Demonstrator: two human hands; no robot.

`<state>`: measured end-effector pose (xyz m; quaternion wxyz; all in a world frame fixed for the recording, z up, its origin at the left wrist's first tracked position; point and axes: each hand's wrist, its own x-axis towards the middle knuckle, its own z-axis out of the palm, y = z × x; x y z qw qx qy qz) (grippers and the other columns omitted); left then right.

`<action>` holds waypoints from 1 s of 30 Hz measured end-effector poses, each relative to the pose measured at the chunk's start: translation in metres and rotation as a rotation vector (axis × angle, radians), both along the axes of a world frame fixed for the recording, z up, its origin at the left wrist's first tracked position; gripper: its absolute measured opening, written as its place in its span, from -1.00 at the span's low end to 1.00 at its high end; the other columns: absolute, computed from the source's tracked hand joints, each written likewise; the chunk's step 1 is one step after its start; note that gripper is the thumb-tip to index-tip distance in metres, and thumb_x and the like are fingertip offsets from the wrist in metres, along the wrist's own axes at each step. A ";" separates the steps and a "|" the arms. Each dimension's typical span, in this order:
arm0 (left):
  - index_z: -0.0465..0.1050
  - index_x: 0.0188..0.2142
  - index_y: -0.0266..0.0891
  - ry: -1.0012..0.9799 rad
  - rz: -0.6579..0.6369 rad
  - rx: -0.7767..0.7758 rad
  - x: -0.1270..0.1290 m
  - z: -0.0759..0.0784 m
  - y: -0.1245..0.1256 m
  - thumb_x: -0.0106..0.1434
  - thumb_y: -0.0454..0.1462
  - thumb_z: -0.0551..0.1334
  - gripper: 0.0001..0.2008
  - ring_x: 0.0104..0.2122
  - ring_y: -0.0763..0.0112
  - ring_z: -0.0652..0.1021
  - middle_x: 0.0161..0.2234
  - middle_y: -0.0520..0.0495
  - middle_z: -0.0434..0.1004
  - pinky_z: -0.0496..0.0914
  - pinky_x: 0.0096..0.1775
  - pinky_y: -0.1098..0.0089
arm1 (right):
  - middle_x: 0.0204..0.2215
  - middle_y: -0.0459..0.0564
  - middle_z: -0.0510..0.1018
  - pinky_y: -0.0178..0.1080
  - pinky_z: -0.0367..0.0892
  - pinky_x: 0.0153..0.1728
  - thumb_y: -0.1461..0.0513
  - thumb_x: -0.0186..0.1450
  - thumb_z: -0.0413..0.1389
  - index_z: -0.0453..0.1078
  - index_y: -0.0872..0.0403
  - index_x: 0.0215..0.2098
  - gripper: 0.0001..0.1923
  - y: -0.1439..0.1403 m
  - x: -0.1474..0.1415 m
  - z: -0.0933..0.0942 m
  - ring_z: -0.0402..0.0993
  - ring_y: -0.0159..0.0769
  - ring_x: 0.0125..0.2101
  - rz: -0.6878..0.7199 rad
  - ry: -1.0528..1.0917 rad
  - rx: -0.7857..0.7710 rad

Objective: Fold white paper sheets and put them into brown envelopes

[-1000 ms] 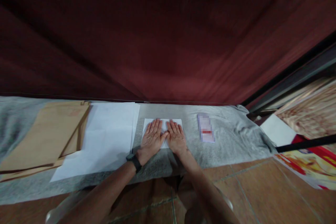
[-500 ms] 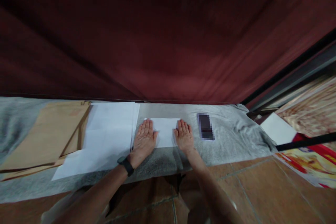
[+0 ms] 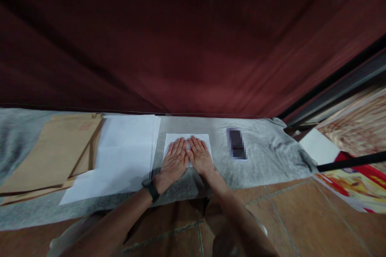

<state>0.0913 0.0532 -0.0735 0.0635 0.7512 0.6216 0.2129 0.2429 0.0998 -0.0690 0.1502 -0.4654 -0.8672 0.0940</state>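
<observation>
A small white sheet of paper (image 3: 177, 137), seemingly folded, lies flat on the grey cloth (image 3: 265, 152). My left hand (image 3: 175, 157) is pressed flat on its left half, fingers stretched out, a black watch (image 3: 150, 189) on the wrist. On the right half rests my right hand (image 3: 200, 155), also flat, its fingers straight. The two hands meet near the paper's middle, thumbs close together. They cover most of the sheet; its upper edge and corners show. Left of them lies a stack of larger white paper (image 3: 126, 152).
Brown paper envelopes (image 3: 54, 152) lie at the far left, partly under the white stack. A dark phone (image 3: 237, 144), pixelated, is to the right of my hands. Behind hangs a dark red curtain (image 3: 193, 68). At right are a black bar (image 3: 350, 163) and a colourful box (image 3: 358, 186).
Both hands have slid inward, from the paper's left and right edges to its middle, staying flat. The paper's outer corners are now uncovered.
</observation>
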 end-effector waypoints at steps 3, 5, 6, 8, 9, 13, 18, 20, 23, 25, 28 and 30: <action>0.12 0.39 -0.47 0.007 0.044 0.010 -0.008 0.000 -0.002 0.43 -0.21 -0.06 -0.39 0.44 0.07 0.04 0.42 -0.36 0.05 -0.07 0.40 -0.03 | 0.43 0.08 0.12 0.00 -0.05 0.40 0.12 0.53 -0.11 0.07 0.09 0.44 -0.44 0.002 0.008 -0.003 0.00 -0.17 0.42 -0.038 -0.019 0.023; 0.13 0.38 -0.48 0.013 0.080 0.008 -0.013 0.000 -0.003 0.43 -0.18 -0.04 -0.38 0.43 0.04 0.04 0.42 -0.38 0.05 -0.08 0.40 -0.04 | 0.43 0.08 0.11 -0.01 -0.06 0.40 0.11 0.53 -0.11 0.07 0.08 0.44 -0.44 0.003 0.013 -0.004 0.01 -0.16 0.42 -0.065 -0.028 0.036; 0.13 0.38 -0.50 0.019 0.096 0.004 -0.015 0.001 -0.004 0.43 -0.17 -0.04 -0.38 0.43 0.03 0.05 0.41 -0.40 0.05 -0.08 0.40 -0.04 | 0.43 0.08 0.12 0.00 -0.06 0.40 0.11 0.53 -0.10 0.08 0.08 0.44 -0.44 0.003 0.015 -0.005 0.02 -0.15 0.42 -0.078 -0.034 0.041; 0.13 0.37 -0.52 0.037 0.122 -0.003 -0.019 0.002 -0.004 0.43 -0.16 -0.04 -0.37 0.43 0.02 0.07 0.41 -0.42 0.06 -0.06 0.39 -0.03 | 0.42 0.10 0.13 0.02 -0.05 0.39 0.10 0.53 -0.09 0.09 0.08 0.44 -0.44 0.004 0.019 -0.005 0.03 -0.11 0.41 -0.104 -0.053 0.048; 0.13 0.37 -0.52 0.049 0.134 -0.004 -0.021 0.003 -0.004 0.43 -0.16 -0.03 -0.37 0.42 0.02 0.08 0.40 -0.43 0.06 -0.04 0.39 -0.03 | 0.42 0.11 0.13 0.03 -0.05 0.39 0.10 0.52 -0.09 0.10 0.09 0.43 -0.44 0.005 0.022 -0.005 0.05 -0.09 0.41 -0.118 -0.066 0.053; 0.14 0.36 -0.57 0.099 0.215 -0.004 -0.031 0.005 0.000 0.43 -0.17 -0.03 -0.37 0.40 -0.02 0.15 0.39 -0.46 0.10 0.06 0.36 -0.02 | 0.41 0.19 0.16 0.04 -0.01 0.36 0.08 0.51 -0.06 0.12 0.17 0.42 -0.41 0.008 0.032 -0.002 0.09 -0.02 0.39 -0.224 -0.117 0.077; 0.19 0.33 -0.60 0.140 0.273 -0.032 -0.041 0.006 0.005 0.43 -0.19 -0.04 -0.39 0.37 -0.06 0.22 0.38 -0.48 0.13 0.14 0.33 0.00 | 0.32 0.26 0.33 0.05 0.16 0.25 0.13 0.49 -0.05 0.20 0.22 0.37 -0.44 0.014 0.039 0.007 0.26 0.04 0.28 -0.366 -0.093 0.039; 0.18 0.33 -0.59 0.146 0.273 -0.018 -0.042 0.005 0.006 0.44 -0.19 -0.06 -0.40 0.37 -0.08 0.22 0.38 -0.48 0.12 0.15 0.32 -0.02 | 0.28 0.30 0.37 0.05 0.22 0.20 0.15 0.49 -0.07 0.19 0.25 0.37 -0.44 0.015 0.037 0.011 0.31 0.06 0.24 -0.397 -0.054 0.027; 0.16 0.35 -0.56 0.145 0.203 0.024 -0.036 0.005 0.006 0.45 -0.20 -0.08 -0.40 0.39 -0.05 0.17 0.40 -0.45 0.09 0.14 0.33 -0.04 | 0.33 0.28 0.31 0.05 0.18 0.25 0.14 0.51 -0.13 0.13 0.27 0.40 -0.42 0.012 0.027 0.013 0.23 0.01 0.30 -0.317 0.024 0.057; 0.15 0.37 -0.50 0.146 0.104 0.047 -0.027 0.005 0.004 0.46 -0.21 -0.08 -0.42 0.41 0.00 0.14 0.41 -0.39 0.09 0.12 0.35 -0.01 | 0.37 0.21 0.24 0.02 0.11 0.32 0.15 0.52 -0.16 0.11 0.22 0.42 -0.43 0.006 0.018 0.013 0.14 -0.06 0.36 -0.198 0.046 0.059; 0.15 0.38 -0.40 0.162 -0.018 0.062 -0.011 0.005 -0.001 0.46 -0.23 -0.09 -0.44 0.42 0.07 0.11 0.41 -0.29 0.12 0.07 0.37 0.00 | 0.42 0.11 0.16 -0.01 0.03 0.36 0.16 0.53 -0.16 0.12 0.11 0.42 -0.46 -0.004 0.004 0.008 0.06 -0.13 0.40 -0.071 0.014 0.024; 0.18 0.37 -0.37 0.175 -0.043 0.057 -0.004 0.005 -0.005 0.46 -0.26 -0.09 -0.45 0.42 0.09 0.11 0.40 -0.26 0.15 0.04 0.38 -0.02 | 0.43 0.09 0.13 0.00 -0.01 0.38 0.17 0.53 -0.16 0.13 0.08 0.42 -0.48 -0.009 0.000 0.005 0.04 -0.13 0.41 -0.052 -0.020 0.016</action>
